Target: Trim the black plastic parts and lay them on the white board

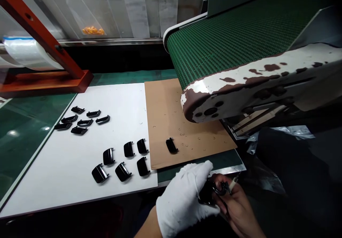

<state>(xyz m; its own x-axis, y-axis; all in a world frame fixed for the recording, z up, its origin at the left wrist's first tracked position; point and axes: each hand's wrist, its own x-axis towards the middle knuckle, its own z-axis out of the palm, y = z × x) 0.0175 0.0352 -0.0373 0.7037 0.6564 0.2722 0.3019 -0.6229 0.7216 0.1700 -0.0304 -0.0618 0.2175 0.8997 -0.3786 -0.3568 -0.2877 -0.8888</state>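
My left hand (185, 195), in a white glove, is closed on a glossy black plastic part (206, 194) in front of the table's edge. Bare and close beside it, my right hand (239, 207) has its fingers curled around a slim tool with a pale shaft (233, 184). Dark curved pieces lie between the two hands; where the part ends and the tool begins is hard to make out. A similar black part (171, 145) lies by itself on the brown cardboard sheet (162, 113), among small curled shavings.
Several black parts (123, 172) lie on the white sheet (128, 117), with another group (84, 122) farther left. A green conveyor belt (227, 42) with a chipped white frame overhangs the cardboard. An orange stand (80, 81) holds a clear film roll (30, 53) at the left.
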